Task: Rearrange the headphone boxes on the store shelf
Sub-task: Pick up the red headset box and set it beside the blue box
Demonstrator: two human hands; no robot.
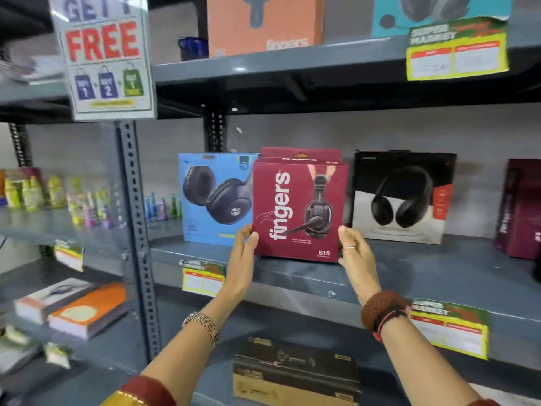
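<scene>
A maroon "fingers" headphone box stands upright at the front of the middle shelf. My left hand grips its lower left edge and my right hand grips its lower right edge. A second maroon box stands right behind it, mostly hidden. To its left is a blue headphone box, partly overlapped by the maroon one. On its right stands a black and white headphone box. Another maroon box sits at the far right edge.
The upper shelf holds an orange box and a teal box. A "FREE" sign hangs at upper left. Below lies a black and tan box. Flat orange packs and small bottles fill the left shelves.
</scene>
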